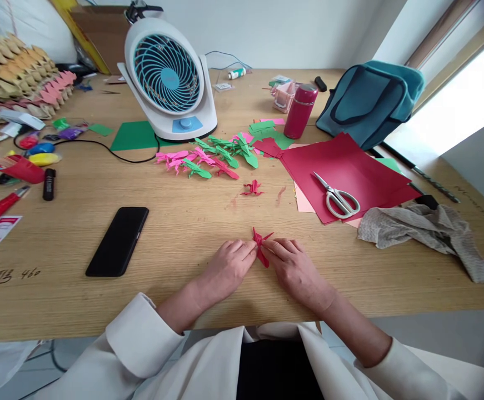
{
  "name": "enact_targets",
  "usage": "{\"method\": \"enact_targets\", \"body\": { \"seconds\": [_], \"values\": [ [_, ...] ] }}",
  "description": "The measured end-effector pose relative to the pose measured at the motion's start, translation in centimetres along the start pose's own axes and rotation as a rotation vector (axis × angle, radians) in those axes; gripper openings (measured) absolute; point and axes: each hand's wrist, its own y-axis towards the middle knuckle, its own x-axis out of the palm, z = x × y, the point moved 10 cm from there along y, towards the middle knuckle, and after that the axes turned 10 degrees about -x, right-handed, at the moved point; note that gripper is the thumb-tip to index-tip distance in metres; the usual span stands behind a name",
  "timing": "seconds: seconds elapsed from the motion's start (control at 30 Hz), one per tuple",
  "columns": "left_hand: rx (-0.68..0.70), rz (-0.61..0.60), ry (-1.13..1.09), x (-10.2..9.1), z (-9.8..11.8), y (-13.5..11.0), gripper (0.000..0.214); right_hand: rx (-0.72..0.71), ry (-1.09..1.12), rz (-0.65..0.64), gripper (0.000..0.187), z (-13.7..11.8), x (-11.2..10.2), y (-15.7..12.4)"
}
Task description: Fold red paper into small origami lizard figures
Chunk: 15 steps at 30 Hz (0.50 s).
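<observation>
Between my two hands, close to the table's front edge, is a small red folded-paper figure (260, 240) with thin pointed limbs. My left hand (234, 261) pinches its left side, fingers together. On the other side my right hand (294, 266) grips it with closed fingers. The fingertips cover part of its middle, while the upper points and lower tip show. Just beyond lies another red folded-paper figure (253, 188) with spread legs. Farther back, several pink and green folded-paper figures (225, 151) lie in a cluster.
White scissors (342, 203) rest on red paper sheets (308, 166) at right, beside a grey cloth (417, 230). A black phone (119, 241) lies at left. Behind stand a fan (169, 78), a red flask (300, 111) and a teal bag (367, 103).
</observation>
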Motion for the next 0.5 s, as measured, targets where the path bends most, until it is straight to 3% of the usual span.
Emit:
{"method": "enact_targets", "body": {
  "seconds": [0.27, 0.5],
  "values": [
    [-0.060, 0.035, 0.061, 0.04, 0.64, 0.42, 0.033, 0.002, -0.032, 0.008, 0.031, 0.54, -0.47, 0.48],
    [-0.103, 0.069, -0.121, 0.30, -0.07, 0.39, 0.031, -0.016, -0.058, -0.025, 0.036, 0.60, 0.04, -0.21]
  ]
}}
